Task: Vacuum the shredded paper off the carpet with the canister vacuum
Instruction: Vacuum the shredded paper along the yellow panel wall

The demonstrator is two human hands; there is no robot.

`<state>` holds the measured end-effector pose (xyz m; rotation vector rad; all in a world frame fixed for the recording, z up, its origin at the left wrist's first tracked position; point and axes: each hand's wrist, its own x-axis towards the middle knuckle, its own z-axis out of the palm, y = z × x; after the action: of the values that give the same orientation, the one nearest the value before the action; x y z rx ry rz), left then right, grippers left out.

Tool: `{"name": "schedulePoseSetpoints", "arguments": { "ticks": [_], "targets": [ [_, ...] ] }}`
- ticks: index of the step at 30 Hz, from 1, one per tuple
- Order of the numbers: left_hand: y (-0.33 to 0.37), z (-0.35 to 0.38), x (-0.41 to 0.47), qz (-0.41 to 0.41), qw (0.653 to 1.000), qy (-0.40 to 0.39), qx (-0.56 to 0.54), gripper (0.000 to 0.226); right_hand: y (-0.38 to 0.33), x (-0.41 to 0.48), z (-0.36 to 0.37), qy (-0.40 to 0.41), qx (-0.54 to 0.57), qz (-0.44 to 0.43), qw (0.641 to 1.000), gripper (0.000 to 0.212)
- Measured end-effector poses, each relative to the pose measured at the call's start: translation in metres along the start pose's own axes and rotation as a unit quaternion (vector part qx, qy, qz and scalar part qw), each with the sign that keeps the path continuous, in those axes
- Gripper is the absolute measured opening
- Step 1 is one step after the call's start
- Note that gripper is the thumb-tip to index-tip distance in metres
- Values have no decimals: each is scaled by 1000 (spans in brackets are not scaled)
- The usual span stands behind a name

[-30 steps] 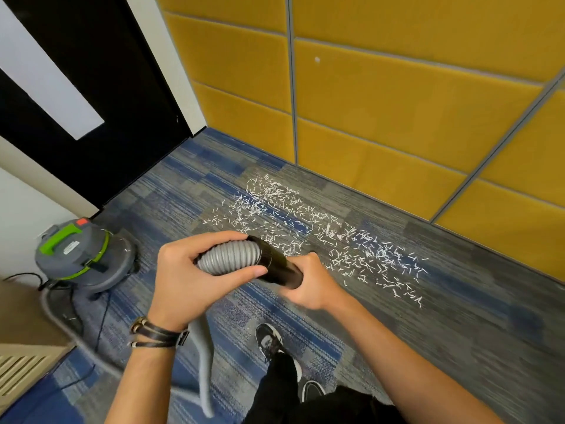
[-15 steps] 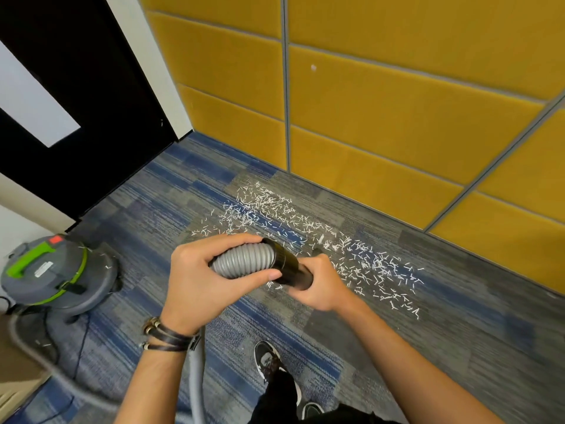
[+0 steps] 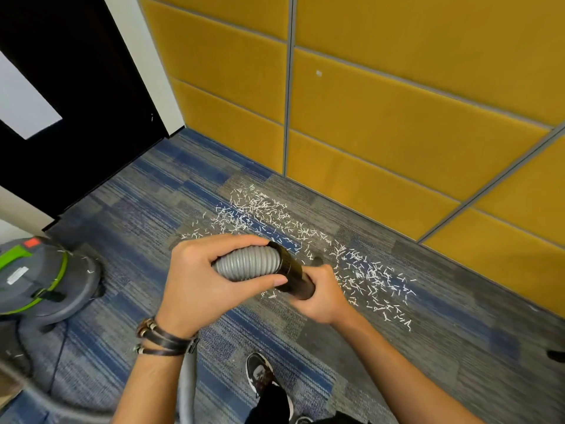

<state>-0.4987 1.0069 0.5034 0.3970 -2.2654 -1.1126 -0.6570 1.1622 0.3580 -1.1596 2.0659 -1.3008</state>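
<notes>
Head view: at 6 o'clock a black-and-white sneaker (image 3: 261, 374) stands on the blue-and-grey striped carpet (image 3: 428, 347). At centre the left hand (image 3: 198, 286) wraps round the grey ribbed vacuum hose (image 3: 247, 264), and the right hand (image 3: 324, 298) curls round its black plastic end tube (image 3: 295, 276). The grey canister vacuum with green trim (image 3: 39, 280) sits at 9 o'clock. White shredded paper strips (image 3: 305, 234) lie scattered from 12 to 3 o'clock, short of the yellow padded wall panels (image 3: 397, 117).

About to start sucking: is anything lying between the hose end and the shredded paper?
Nothing visible does. The left hand and right hand hold the hose over the carpet; the shredded paper lies just beyond.
</notes>
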Motion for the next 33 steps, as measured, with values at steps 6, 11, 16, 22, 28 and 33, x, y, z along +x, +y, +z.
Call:
{"name": "schedulePoseSetpoints", "arguments": {
  "ticks": [6,11,16,22,28,33],
  "targets": [
    [-8,-24,17,17,1000,-15,-3,52,-23,12,22,37,43,-8,998,20],
    [-14,-47,35,23,999,1,-27,50,-44,25,27,32,44,0,999,26],
    [-19,-60,55,44,999,25,-19,47,-55,50,23,50,8,-14,999,35],
    [-33,-49,58,15,999,-13,-28,50,-43,54,20,35,18,10,999,22],
    [-24,-43,68,30,999,-9,-9,52,-37,50,16,58,33,12,998,36],
    [-11,-29,74,42,999,20,0,48,-36,69,-2,37,33,-20,999,43]
  ]
}}
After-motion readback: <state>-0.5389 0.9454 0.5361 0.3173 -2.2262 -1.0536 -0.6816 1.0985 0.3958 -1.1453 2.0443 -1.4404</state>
